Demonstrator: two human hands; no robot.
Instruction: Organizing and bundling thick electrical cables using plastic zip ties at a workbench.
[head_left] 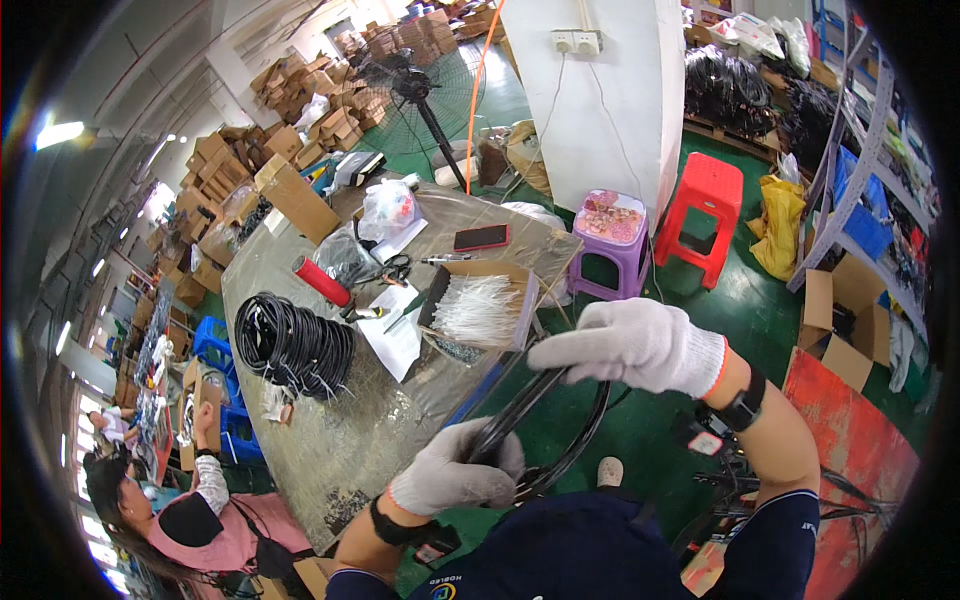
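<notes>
Left hand (455, 468), white-gloved: lower of the pair, fingers curled into a closed grip. Left forearm (365, 542): bare, angled up from the lower edge, black strapped at the wrist. Right hand (635, 345), white-gloved: higher, fingers together, pointing left, pinching. Right forearm (778, 432): bare, slanting up-left, likewise strapped.

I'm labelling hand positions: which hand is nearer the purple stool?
Right. The right hand is just below the purple stool in the picture; the left hand is farther down, to its left.

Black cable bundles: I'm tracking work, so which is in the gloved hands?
The loose black loop, held by the left hand and the right hand; neither touches the others, such as the coiled black stack on the table.
</notes>
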